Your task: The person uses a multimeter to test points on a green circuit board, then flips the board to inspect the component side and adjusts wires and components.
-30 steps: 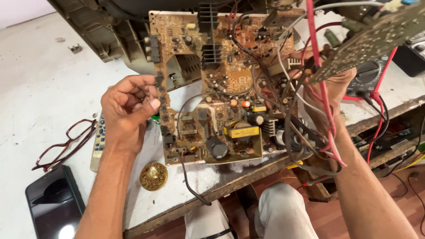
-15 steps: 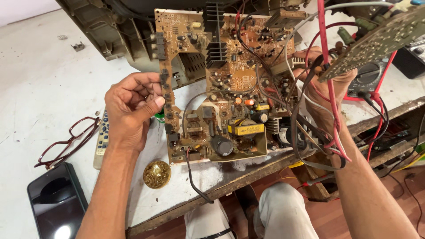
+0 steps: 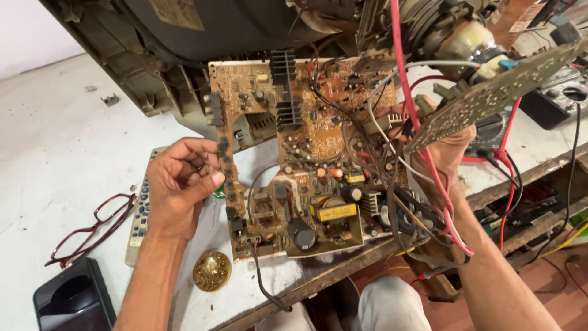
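The circuit board [image 3: 306, 165], a large tan-brown sheet studded with black finned heat sinks, cylindrical capacitors and a yellow-wrapped transformer, lies tilted over the near edge of the white worktable [image 3: 55, 141], in the middle of the scene. The left hand [image 3: 180, 187] clamps the board's left edge, thumb on top and fingers curled tight around it. The right hand [image 3: 444, 153] is at the board's right edge, mostly hidden behind a tangle of red, white and grey wires [image 3: 422, 202] and a smaller green board [image 3: 496, 92] hanging in front of it; whether it grips the board cannot be told.

Compared with half a second ago, the board sits slightly higher and farther from the viewer, and both hands have kept their places on its edges.

Beyond the board stands the dark grey shell of an old television [image 3: 202, 37]. Left of the left hand lie a pale remote control [image 3: 139, 214], red-framed glasses [image 3: 92, 230] and a black phone [image 3: 73, 297]; a round brass-coloured disc [image 3: 212, 270] rests near the wrist. At far right sits a black meter [image 3: 560, 98], its red lead crossing the table edge.
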